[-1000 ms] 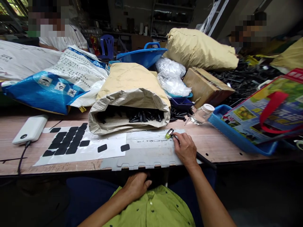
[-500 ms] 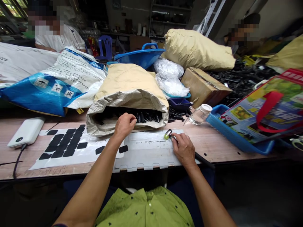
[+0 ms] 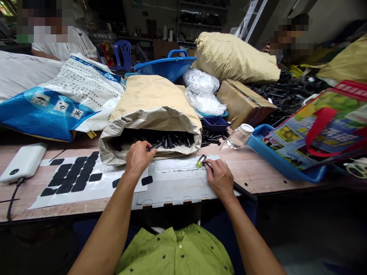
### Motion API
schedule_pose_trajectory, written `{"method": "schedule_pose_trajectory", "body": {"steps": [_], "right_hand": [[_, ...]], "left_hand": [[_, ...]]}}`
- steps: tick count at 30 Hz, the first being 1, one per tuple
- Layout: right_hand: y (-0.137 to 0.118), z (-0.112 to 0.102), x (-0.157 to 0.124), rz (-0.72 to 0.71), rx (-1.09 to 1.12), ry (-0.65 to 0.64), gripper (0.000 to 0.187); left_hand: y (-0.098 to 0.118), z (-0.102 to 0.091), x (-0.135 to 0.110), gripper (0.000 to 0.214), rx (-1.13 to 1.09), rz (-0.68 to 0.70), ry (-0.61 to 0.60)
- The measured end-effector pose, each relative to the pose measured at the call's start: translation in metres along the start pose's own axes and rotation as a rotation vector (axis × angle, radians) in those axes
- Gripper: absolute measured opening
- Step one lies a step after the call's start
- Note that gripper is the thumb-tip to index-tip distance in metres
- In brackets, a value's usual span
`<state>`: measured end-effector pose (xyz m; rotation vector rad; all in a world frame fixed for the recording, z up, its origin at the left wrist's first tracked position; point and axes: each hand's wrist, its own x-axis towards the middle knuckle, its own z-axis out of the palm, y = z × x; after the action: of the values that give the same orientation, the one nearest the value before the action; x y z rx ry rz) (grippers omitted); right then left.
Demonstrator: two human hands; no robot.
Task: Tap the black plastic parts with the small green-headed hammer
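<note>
My left hand point(image 3: 138, 158) is closed on a thin black plastic part point(image 3: 155, 145) at the mouth of a brown paper sack point(image 3: 151, 114) that lies on its side, full of black parts point(image 3: 172, 141). My right hand point(image 3: 220, 178) rests on a grey plastic panel point(image 3: 174, 183) and grips a small hammer point(image 3: 202, 161) with a yellow-green head; its dark handle runs back under the wrist. A white sheet with several black rectangular pads point(image 3: 74, 175) lies left of my left hand.
A white power bank point(image 3: 24, 162) with a cable sits at far left. A small clear jar point(image 3: 239, 136), a blue tray point(image 3: 283, 164) holding a colourful bag point(image 3: 321, 126), a cardboard box point(image 3: 243, 101), sacks and a blue basin point(image 3: 166, 67) crowd the bench. Two other people sit behind.
My left hand rose from my lap, reached to the sack mouth and now pinches a black part drawn out of it. My right hand has stayed on the hammer.
</note>
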<state>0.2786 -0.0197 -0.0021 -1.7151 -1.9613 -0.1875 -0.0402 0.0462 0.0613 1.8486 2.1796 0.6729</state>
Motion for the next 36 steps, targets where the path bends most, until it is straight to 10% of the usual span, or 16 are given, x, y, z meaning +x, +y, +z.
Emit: {"method": "schedule_pose_trajectory", "body": {"steps": [9, 36], "right_hand": [[-0.002, 0.0, -0.002, 0.029, 0.008, 0.019, 0.025], [-0.067, -0.044, -0.015, -0.078, 0.495, -0.052, 0.03]], "left_hand": [[0.023, 0.046, -0.071, 0.018, -0.483, 0.29, -0.336], [0.019, 0.059, -0.074, 0.016, -0.363, 0.408, -0.28]]}}
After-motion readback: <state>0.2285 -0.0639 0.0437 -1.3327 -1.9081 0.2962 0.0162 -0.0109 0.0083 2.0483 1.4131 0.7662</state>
